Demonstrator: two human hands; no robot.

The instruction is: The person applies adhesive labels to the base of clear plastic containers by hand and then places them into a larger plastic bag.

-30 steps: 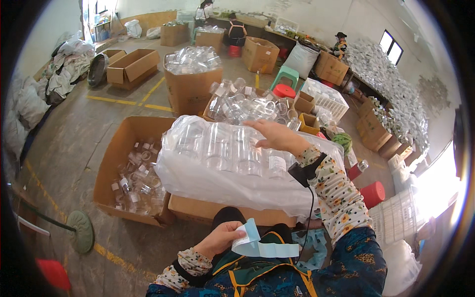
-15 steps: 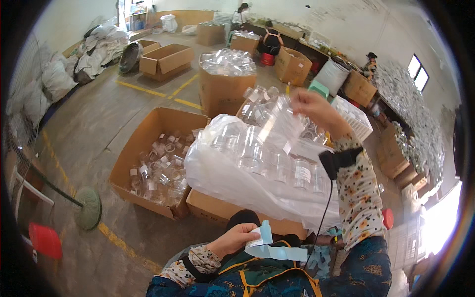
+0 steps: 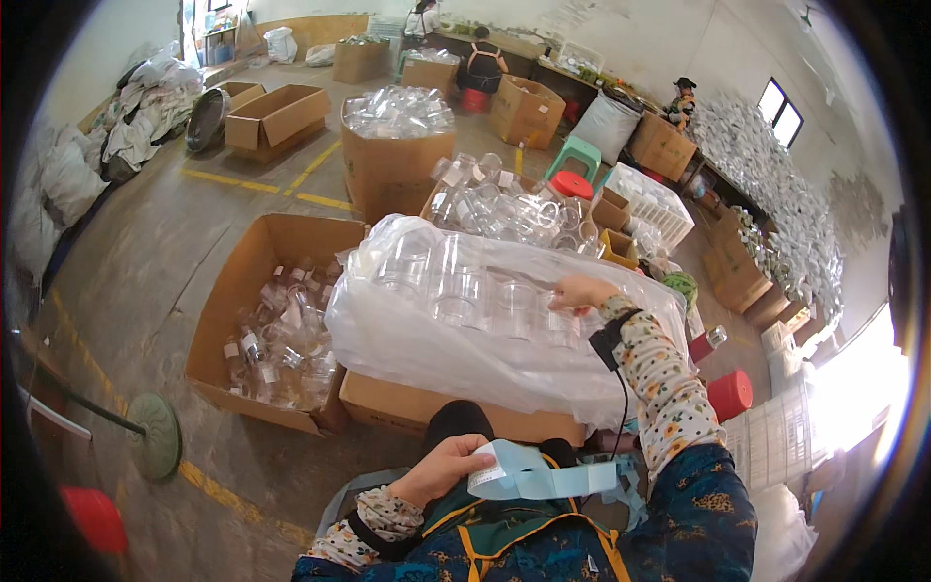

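Observation:
My left hand (image 3: pixel 436 473) is closed on a light blue strip of labels (image 3: pixel 567 481), with a white printed part by the fingers; the strip hangs to the right over my lap. My right hand (image 3: pixel 587 293) reaches into the white plastic liner (image 3: pixel 436 364) of the carton in front of me. Its fingers are bent together at the rim of a clear cup (image 3: pixel 561 328), the rightmost of a row. Larger clear cups (image 3: pixel 459 286) stand to its left in the same liner. The fingertips are partly hidden against the transparent wall.
An open carton (image 3: pixel 218 335) of labelled clear containers stands at the left; another heap of clear cups (image 3: pixel 514 215) lies behind the liner. Beyond are a full tall carton (image 3: pixel 398 160), a green stool (image 3: pixel 577 155) and a white crate (image 3: pixel 650 206). People sit along the far wall.
My right hand has come down from the raised clear cup behind the liner to the row of cups and no longer holds that one. My left hand keeps the label strip. The view has shifted.

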